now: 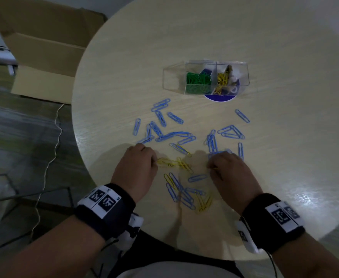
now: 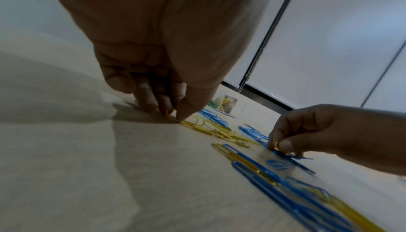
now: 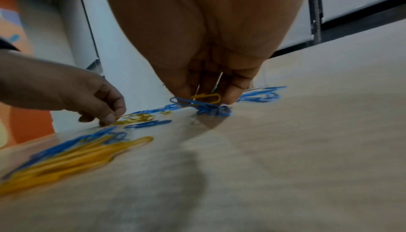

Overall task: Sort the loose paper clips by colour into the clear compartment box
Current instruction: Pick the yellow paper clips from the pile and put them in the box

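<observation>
Many light blue paper clips (image 1: 164, 135) lie scattered across the round table (image 1: 285, 157), with yellow clips (image 1: 176, 163) among them near the front. At the back stands the clear compartment box (image 1: 245, 77), holding green, dark blue and yellow clips in separate sections. My left hand (image 1: 154, 160) is down on the table and pinches a yellow clip (image 2: 169, 111) at the end of the yellow cluster. My right hand (image 1: 210, 167) pinches another yellow clip (image 3: 206, 97) just above a small heap of blue clips (image 3: 213, 109). A mixed blue and yellow pile (image 1: 192, 197) lies between my wrists.
A dark blue round disc (image 1: 218, 98) shows under the box's front edge. An open cardboard carton (image 1: 44, 47) stands on the floor to the left, and a thin cable (image 1: 52, 157) runs beside the table's left edge. The table's right side is bare wood.
</observation>
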Action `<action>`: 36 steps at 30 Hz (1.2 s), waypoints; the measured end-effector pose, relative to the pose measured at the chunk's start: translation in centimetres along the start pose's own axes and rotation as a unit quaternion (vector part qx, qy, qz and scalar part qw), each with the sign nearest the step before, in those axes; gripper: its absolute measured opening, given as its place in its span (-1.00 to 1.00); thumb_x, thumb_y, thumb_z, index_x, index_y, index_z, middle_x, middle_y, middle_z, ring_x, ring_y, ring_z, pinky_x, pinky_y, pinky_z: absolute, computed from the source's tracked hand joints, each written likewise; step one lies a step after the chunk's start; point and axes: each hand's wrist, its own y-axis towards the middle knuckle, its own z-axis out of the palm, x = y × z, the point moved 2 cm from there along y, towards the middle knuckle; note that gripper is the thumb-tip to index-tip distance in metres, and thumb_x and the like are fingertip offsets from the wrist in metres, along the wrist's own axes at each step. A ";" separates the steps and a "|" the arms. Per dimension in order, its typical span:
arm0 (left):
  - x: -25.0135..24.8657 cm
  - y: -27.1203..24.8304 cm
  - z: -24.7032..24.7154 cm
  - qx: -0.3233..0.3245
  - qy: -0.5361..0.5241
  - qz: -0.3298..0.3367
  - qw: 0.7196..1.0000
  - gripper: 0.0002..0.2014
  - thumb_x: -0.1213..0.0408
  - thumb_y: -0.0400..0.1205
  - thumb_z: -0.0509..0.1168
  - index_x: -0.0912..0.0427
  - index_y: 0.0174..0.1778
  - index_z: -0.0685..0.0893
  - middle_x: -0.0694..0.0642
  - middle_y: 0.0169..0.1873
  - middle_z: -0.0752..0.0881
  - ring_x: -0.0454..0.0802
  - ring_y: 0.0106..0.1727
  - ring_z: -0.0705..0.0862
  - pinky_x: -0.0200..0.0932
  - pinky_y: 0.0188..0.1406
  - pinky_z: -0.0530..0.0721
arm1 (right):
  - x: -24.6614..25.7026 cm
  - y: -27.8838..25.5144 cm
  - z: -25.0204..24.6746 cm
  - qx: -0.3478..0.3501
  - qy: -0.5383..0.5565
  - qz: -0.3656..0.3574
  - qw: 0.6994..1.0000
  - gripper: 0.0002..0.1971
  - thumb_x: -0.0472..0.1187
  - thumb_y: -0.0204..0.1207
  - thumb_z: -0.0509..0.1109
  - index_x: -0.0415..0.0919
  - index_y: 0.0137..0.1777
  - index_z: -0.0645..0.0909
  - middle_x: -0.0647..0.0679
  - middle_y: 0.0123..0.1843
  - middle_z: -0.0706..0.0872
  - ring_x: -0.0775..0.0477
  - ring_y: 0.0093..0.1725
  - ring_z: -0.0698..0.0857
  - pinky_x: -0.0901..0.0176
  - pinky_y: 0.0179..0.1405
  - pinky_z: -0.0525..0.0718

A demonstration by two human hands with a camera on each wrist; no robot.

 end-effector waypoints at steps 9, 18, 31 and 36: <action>-0.6 -0.6 -0.7 0.030 0.062 0.042 0.997 -0.71 -0.02 0.46 0.26 0.01 0.02 0.66 0.03 -0.14 0.65 0.18 -0.07 0.59 0.09 -0.15 0.65 | 2.8 1.7 -0.6 -0.063 0.080 0.055 0.993 -0.91 -0.15 0.47 0.46 -0.03 -0.05 0.69 0.01 -0.14 0.68 -0.04 -0.16 0.68 0.22 -0.14 0.52; -0.3 -0.7 -0.6 0.030 0.073 0.069 0.995 -0.81 0.14 0.48 0.12 0.10 -0.19 0.61 0.12 -0.27 0.62 0.22 -0.20 0.62 0.08 -0.25 0.64 | 4.2 2.8 1.3 0.054 -0.002 0.012 0.998 -0.88 -0.16 0.48 0.36 -0.14 -0.04 0.68 -0.15 -0.11 0.66 -0.29 -0.03 0.65 -0.01 -0.09 0.57; -2.0 0.7 -1.2 -0.004 -0.051 0.024 0.998 -0.78 0.03 0.53 0.19 0.01 -0.08 0.67 -0.01 -0.21 0.67 0.07 -0.15 0.66 -0.06 -0.19 0.66 | 0.9 1.9 -1.8 -0.006 0.189 0.121 0.974 -0.89 -0.19 0.42 0.52 -0.01 -0.28 0.65 0.04 -0.36 0.70 0.20 -0.30 0.63 0.47 -0.34 0.45; -4.2 1.9 0.8 0.064 0.018 0.076 0.995 -0.67 0.12 0.45 0.41 0.04 0.14 0.67 0.06 -0.05 0.65 0.16 -0.01 0.63 0.01 -0.13 0.67 | 1.1 1.7 -2.5 -0.021 0.188 0.056 0.980 -0.79 -0.26 0.41 0.53 0.11 -0.24 0.64 0.07 -0.23 0.67 0.16 -0.20 0.64 0.41 -0.23 0.50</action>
